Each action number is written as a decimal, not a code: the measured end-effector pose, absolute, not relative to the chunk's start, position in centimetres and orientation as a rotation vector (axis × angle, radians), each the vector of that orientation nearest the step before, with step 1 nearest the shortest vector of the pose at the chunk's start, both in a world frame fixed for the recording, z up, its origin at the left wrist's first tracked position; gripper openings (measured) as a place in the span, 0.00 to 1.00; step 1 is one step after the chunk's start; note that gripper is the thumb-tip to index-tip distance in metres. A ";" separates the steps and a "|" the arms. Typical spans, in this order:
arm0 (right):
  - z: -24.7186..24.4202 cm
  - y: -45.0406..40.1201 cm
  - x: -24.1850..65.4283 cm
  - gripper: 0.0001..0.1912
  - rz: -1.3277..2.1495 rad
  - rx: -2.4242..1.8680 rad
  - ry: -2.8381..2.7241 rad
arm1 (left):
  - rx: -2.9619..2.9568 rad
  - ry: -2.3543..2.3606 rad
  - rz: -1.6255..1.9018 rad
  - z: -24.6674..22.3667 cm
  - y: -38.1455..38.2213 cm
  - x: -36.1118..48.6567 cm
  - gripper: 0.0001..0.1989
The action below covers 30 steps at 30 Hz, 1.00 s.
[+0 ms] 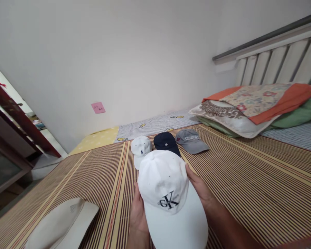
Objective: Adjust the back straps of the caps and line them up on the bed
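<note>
A white baseball cap (166, 186) with black letters on its front is held up close to me, brim toward me. My left hand (138, 211) grips its left side and my right hand (200, 185) its right side; most fingers are hidden behind or under the cap. Beyond it, on the striped mat (114, 173), lie a smaller white cap (141, 148), a dark navy cap (166, 141) partly covered by the held one, and a grey cap (191, 140). To the left of my left hand rests a beige hat (62, 221), cut off by the lower edge.
Pillows and folded covers (251, 107) are piled at the right, below a radiator (282, 62) and a grey rail (264, 36). A pink note (97, 107) sticks to the white wall. At the far left stand a dark red door frame (20, 114) and a glass-fronted cabinet (5, 166).
</note>
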State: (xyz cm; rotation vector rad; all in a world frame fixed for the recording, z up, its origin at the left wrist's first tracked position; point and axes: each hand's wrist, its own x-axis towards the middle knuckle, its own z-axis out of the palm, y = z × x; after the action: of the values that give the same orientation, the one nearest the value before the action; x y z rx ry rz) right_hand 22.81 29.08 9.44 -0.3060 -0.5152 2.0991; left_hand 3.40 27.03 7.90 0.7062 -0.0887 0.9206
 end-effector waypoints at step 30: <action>6.2 27.0 30.0 0.30 1.546 -0.781 -0.702 | 0.607 0.068 1.159 4.6 28.0 6.8 0.26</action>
State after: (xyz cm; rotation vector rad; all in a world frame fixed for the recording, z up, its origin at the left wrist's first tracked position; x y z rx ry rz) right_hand 30.00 27.00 6.16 -0.7815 -0.7021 1.5457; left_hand 6.83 28.04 4.64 0.6065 0.0675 1.1588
